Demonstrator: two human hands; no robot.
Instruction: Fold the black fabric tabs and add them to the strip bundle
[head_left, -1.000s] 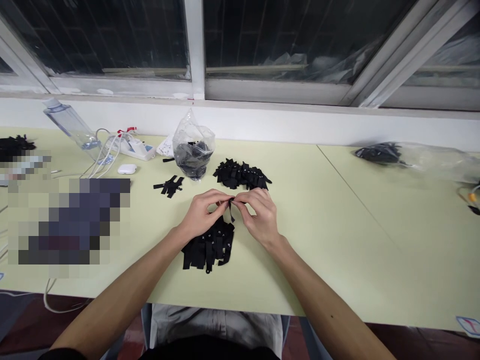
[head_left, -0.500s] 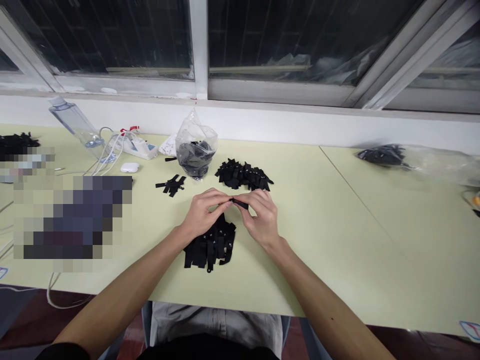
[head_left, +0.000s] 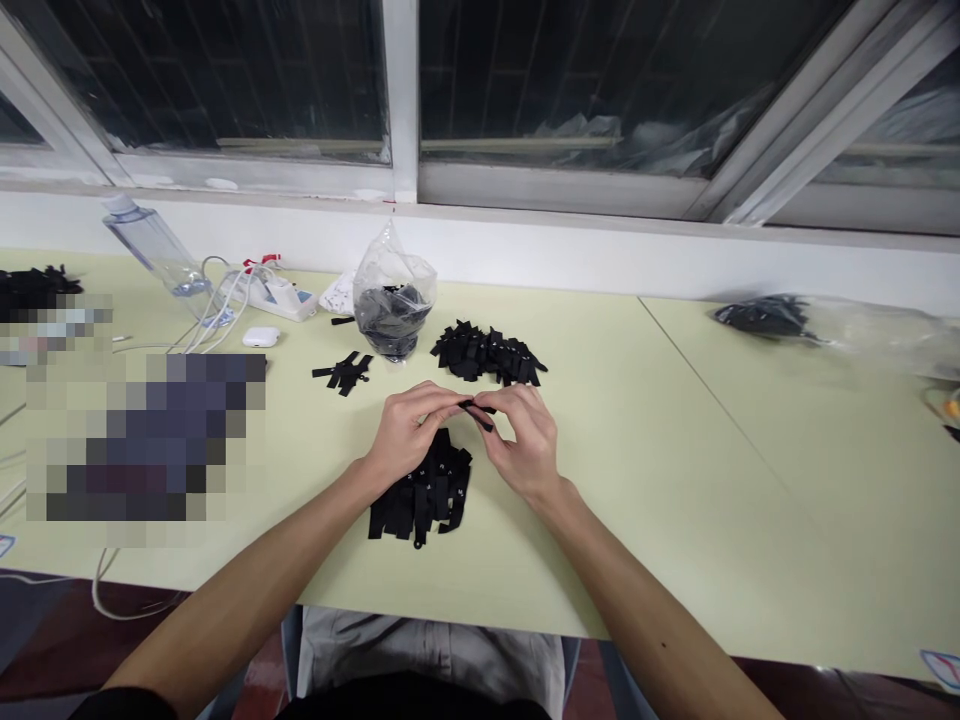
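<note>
Between my two hands is a small black fabric strip, seemingly folded, with its two ends spread apart on the right. My left hand pinches its left end between thumb and fingers. On the other side my right hand has its thumb and fingers closed about the ends. Just below lies a pile of black strips, some with small white marks, partly hidden by my left hand. Beyond my hands is another heap of black strips, and a small group of strips sits to the left.
A clear plastic bag of black pieces stands at the back. To the left are a white earphone case, a power strip with cables, a tilted bottle and a blurred-out dark object. Another bag lies far right.
The black strip has turned a little in my fingers, and its ends now show spread apart under my right hand. Both hands stay nearly in place.
</note>
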